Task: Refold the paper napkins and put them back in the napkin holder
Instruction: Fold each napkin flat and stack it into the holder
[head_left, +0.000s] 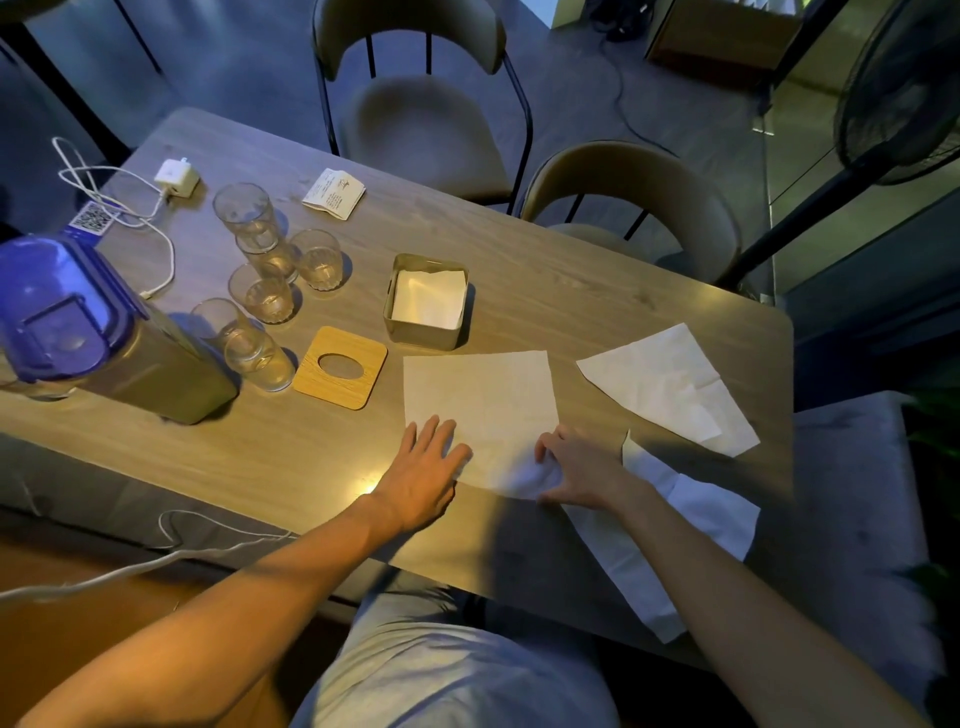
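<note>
**A:** From the head view, where's the napkin?

**B:** The napkin (478, 400) lies unfolded on the worktop (597, 291). The left hand (423, 467) presses it with spread fingers (441, 431), and the right hand (576, 467) pinches its near corner. The napkin holder (421, 338) stands just beyond the fingertips.

**A:** What could go wrong?

**B:** I'd guess a tear or a crooked crease, if the pinch pulls against the pressing hand.

**A:** Any writing?

**B:** A receipt (335, 193) and a QR label (93, 221) lie well beyond the left fingers. The print is too small to read.

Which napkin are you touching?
The middle napkin, nearest the napkin holder. The left hand presses it; the right hand pinches its corner. The far napkin and near napkin lie farther right.
</note>
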